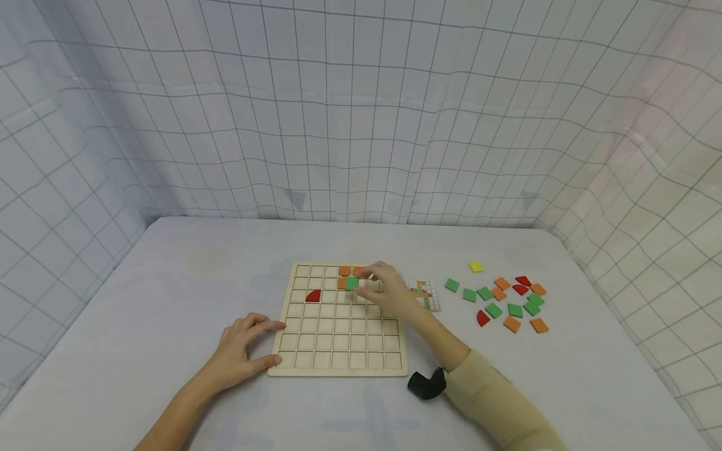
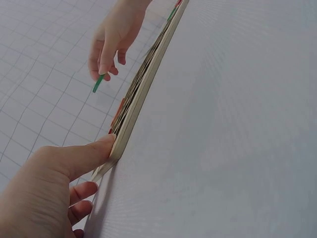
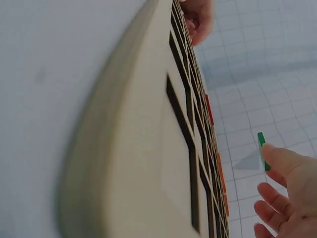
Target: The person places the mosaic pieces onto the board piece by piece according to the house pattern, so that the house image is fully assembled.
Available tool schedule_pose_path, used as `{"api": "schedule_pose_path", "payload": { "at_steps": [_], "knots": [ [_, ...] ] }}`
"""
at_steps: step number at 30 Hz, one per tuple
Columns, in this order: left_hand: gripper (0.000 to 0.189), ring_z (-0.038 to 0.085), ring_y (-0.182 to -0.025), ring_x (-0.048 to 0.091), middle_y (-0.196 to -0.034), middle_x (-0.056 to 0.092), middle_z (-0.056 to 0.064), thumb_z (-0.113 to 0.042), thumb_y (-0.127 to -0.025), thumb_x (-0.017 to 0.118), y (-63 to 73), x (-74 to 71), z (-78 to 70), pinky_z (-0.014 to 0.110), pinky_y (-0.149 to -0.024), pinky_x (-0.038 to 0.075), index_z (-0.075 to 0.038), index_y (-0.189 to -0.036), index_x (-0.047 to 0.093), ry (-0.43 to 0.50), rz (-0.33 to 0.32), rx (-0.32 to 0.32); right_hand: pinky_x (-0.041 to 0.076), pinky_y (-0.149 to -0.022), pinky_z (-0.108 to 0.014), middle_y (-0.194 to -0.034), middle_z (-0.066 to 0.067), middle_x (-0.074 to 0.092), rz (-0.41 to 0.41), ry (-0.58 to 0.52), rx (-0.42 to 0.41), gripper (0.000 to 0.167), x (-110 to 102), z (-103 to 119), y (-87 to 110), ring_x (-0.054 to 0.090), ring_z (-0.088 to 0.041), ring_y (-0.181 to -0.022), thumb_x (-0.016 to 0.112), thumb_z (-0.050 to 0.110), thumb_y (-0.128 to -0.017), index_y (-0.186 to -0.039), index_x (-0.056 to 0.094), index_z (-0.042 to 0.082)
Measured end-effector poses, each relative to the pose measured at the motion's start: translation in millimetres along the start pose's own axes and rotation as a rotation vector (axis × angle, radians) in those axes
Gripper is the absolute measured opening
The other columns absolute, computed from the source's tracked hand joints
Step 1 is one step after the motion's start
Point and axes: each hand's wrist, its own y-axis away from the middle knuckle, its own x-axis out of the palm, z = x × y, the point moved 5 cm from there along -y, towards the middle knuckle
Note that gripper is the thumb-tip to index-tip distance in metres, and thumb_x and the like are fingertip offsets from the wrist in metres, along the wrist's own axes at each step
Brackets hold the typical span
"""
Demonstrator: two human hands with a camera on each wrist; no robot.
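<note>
A wooden grid board (image 1: 341, 342) lies on the white table. My left hand (image 1: 241, 351) rests at its left edge, thumb and forefinger touching the side; the left wrist view has the thumb (image 2: 91, 157) against the rim. Over the board's upper part, my right hand (image 1: 388, 289) pinches a green square tile (image 1: 351, 284) between thumb and fingers. That tile (image 3: 261, 138) is raised above the grid in the right wrist view. Orange round pieces (image 1: 345, 271) and an orange tile (image 1: 341, 284) sit in cells near it. A red quarter-circle piece (image 1: 313, 295) occupies a cell further left.
Right of the board lies a printed pattern card (image 1: 433, 295), partly behind my right hand. Loose green tiles (image 1: 469, 294), orange tiles (image 1: 512, 324), red pieces (image 1: 482, 318) and one yellow tile (image 1: 476, 267) are scattered beyond it. A black object (image 1: 427, 384) is by the right forearm.
</note>
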Motion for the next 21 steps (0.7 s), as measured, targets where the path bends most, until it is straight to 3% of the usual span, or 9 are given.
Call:
{"api": "schedule_pose_path", "payload": {
  "at_steps": [7, 13, 21],
  "knots": [
    [0.049, 0.016, -0.090, 0.043, -0.102, 0.051, -0.003, -0.028, -0.067, 0.079, -0.3, -0.4, -0.7, 0.042, -0.073, 0.028, -0.016, -0.111, 0.062, 0.001, -0.005, 0.000, 0.045, -0.079, -0.032, -0.094, -0.009, 0.060, -0.004, 0.014, -0.035, 0.027, 21, 3, -5.6, 0.053, -0.024, -0.089, 0.073, 0.010, -0.077, -0.100, 0.063, 0.001],
    [0.049, 0.016, -0.090, 0.043, -0.102, 0.051, -0.003, -0.028, -0.067, 0.079, -0.5, -0.5, -0.5, 0.043, -0.073, 0.028, -0.016, -0.111, 0.062, -0.004, -0.005, 0.002, 0.044, -0.082, -0.028, -0.095, -0.005, 0.060, 0.028, 0.032, 0.056, 0.026, 32, 1, -8.7, 0.053, -0.018, -0.093, 0.071, 0.018, -0.080, -0.101, 0.064, 0.005],
    [0.049, 0.018, -0.091, 0.044, -0.102, 0.050, -0.002, -0.028, -0.066, 0.079, -0.5, 0.3, 1.0, 0.044, -0.074, 0.028, -0.015, -0.110, 0.062, -0.007, -0.001, -0.006, 0.040, -0.078, -0.032, -0.097, -0.003, 0.056, 0.056, 0.182, 0.071, 0.027, 42, 3, -13.0, 0.050, -0.016, -0.091, 0.070, 0.025, -0.081, -0.102, 0.064, 0.009]
  ]
}}
